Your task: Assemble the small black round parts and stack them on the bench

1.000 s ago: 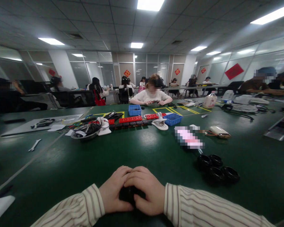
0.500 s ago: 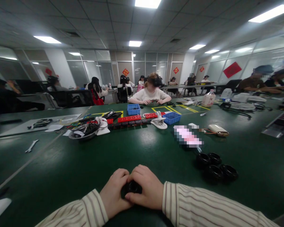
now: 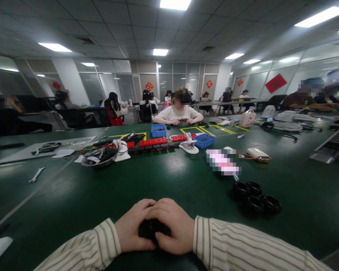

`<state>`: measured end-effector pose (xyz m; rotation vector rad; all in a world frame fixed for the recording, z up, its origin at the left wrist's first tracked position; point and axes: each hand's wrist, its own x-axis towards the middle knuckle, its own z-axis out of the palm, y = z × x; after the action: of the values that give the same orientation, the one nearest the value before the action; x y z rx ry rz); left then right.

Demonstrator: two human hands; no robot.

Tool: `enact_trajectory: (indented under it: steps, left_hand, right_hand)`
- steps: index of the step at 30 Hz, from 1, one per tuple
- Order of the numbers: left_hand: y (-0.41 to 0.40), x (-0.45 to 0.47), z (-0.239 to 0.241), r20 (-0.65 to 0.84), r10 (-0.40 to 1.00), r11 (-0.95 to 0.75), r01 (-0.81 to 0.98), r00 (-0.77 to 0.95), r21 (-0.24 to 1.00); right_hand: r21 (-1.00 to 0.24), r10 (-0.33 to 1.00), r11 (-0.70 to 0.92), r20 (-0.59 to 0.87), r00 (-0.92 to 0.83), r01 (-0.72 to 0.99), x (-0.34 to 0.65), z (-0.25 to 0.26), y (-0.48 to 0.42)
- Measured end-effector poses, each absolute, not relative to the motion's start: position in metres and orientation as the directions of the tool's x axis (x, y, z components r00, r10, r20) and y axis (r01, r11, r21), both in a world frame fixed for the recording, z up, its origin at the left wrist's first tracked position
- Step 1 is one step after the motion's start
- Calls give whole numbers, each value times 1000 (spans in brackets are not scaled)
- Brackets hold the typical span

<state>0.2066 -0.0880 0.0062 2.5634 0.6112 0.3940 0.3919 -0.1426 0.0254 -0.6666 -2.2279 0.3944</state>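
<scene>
Close to me at the table's near side, my left hand and my right hand are curved around a black rounded part. The fingers of both hands meet over its far side, and the thumbs are on the near side. Much of the part is covered by my fingers and it looks very dark, so its exact kind is unclear. Off to the right sits a group of several black hollow ring-shaped parts.
On the green table stand a row of red and black blocks, a white clip, blue bins and a bowl of cables. A wrench lies left. A person sits opposite.
My left hand has shifted slightly left and its thumb has straightened. My right hand has tilted over the black part, whose hole no longer shows clearly. The view has moved a little.
</scene>
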Motion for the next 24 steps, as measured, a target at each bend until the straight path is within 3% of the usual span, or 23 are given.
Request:
enact_trajectory:
  steps: [6,14,19,24]
  left_hand:
    - [-103,212,-8,268,610,-768,474,746,430]
    - [-113,222,5,242,678,-716,547,695,434]
    - [-107,222,13,164,633,-701,471,757,536]
    - [-99,221,11,186,504,-743,314,843,591]
  right_hand:
    - [-478,728,686,469,-500,549,390,21,-141]
    - [-478,781,623,411,-470,618,389,16,-140]
    - [-462,717,697,458,-525,549,389,19,-140]
    - [-375,570,821,533,-625,429,388,11,-136]
